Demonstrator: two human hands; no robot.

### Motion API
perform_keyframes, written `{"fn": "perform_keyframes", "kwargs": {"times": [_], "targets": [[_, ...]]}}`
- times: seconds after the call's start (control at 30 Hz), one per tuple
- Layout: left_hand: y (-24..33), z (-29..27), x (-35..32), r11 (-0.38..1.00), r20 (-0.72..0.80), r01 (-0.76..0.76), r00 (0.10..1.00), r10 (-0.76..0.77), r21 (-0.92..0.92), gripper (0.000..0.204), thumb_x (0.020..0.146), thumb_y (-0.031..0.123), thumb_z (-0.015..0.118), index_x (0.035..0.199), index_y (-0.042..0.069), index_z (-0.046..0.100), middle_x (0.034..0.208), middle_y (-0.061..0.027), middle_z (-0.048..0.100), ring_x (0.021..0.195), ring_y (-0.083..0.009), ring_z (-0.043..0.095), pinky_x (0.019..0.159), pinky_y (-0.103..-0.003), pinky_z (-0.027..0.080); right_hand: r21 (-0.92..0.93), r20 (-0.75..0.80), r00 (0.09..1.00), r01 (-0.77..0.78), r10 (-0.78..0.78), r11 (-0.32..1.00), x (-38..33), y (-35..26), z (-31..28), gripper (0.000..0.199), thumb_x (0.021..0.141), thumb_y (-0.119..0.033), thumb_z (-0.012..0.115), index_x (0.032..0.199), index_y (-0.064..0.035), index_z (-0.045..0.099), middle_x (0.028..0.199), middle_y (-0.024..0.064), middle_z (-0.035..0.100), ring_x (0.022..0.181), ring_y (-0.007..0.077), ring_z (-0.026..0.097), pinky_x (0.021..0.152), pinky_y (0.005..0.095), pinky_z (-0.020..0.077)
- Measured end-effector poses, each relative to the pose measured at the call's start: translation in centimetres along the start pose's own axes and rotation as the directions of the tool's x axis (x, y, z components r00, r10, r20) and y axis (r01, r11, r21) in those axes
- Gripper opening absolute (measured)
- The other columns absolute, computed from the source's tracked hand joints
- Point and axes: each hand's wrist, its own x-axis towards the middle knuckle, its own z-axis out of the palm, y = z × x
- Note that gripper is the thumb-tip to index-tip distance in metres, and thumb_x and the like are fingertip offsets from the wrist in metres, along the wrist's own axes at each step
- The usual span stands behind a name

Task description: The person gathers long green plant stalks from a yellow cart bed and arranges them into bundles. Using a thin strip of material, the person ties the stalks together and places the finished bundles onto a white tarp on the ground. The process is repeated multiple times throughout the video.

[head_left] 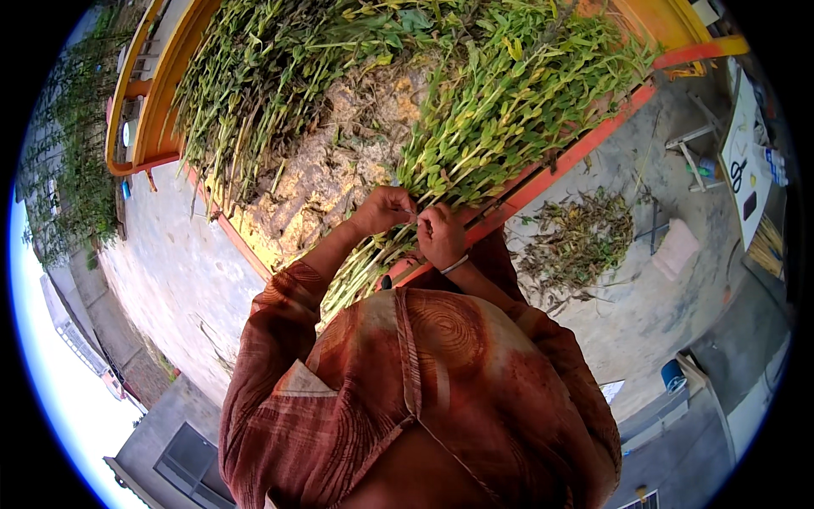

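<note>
My left hand (386, 210) and my right hand (441, 237) are close together over the lower ends of a bundle of green leafy stalks (500, 127). Both have the fingers curled and the tips pinched. Whatever lies between the fingertips is too small to make out. The bundle slants from the upper right down toward my body, with pale bare stems (352, 276) at its near end beneath my hands. A thin band circles my right wrist. Darker, partly withered stalks (246, 102) are heaped at the far left.
The plants rest on a trailer-like bed with a red edge rail (577, 153) and yellow side frame (178, 68). A crumpled, dirt-marked sheet (339, 161) covers its middle. On the concrete floor at right are dry plant litter (577, 242), a pale cloth (676, 248) and a metal stand (699, 144).
</note>
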Motion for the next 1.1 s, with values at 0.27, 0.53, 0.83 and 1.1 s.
{"fn": "perform_keyframes", "kwargs": {"times": [0.27,0.53,0.83,1.1], "targets": [[1.7,3.8,-1.7,0.6,-0.162,-0.152,0.885,0.437,0.785,0.014,0.064,-0.004,0.067,0.068,0.005,0.056,0.075,-0.0051,0.063,0.066,-0.0171,0.061,0.055,-0.028,0.049,-0.135,0.089,0.994,0.07,-0.058,0.988,0.1,0.1,-0.6,0.01,0.077,-0.001,0.063,0.086,-0.0054,0.059,0.085,0.01,0.051,0.069,0.0292,0.058,0.055,0.0387,0.0463],[3.5,2.8,-0.4,0.03,0.235,-0.332,0.726,0.646,0.943,0.014,0.058,0.014,0.059,0.07,0.007,0.055,0.087,-0.0043,0.061,0.074,-0.0209,0.057,0.066,-0.034,0.047,-0.129,0.045,0.989,0.145,-0.141,0.981,3.4,-0.2,-0.6,0.031,0.068,0.002,0.058,0.096,-0.008,0.065,0.082,0.0068,0.052,0.072,0.0256,0.056,0.059,0.0368,0.0475],[1.0,3.5,-0.6,0.195,-0.049,-0.18,0.6,0.798,0.964,0.019,0.06,0.002,0.063,0.073,0.009,0.051,0.084,-0.0038,0.059,0.076,-0.0226,0.057,0.068,-0.036,0.043,-0.197,0.131,0.991,0.052,-0.027,0.979,2.3,0.0,0.3,0.024,0.078,-0.004,0.059,0.099,-0.0134,0.066,0.079,0.0073,0.049,0.063,0.0272,0.055,0.053,0.0375,0.046],[0.3,3.4,-1.9,0.388,-0.182,-0.168,0.672,0.718,0.906,0.023,0.059,0.003,0.068,0.073,0.009,0.052,0.085,-0.0043,0.061,0.078,-0.0249,0.057,0.073,-0.038,0.043,-0.085,0.141,0.986,0.105,-0.093,0.991,2.3,0.1,-0.2,0.011,0.081,-0.008,0.06,0.09,-0.0113,0.064,0.076,0.0072,0.051,0.061,0.0282,0.056,0.053,0.038,0.0464]]}}
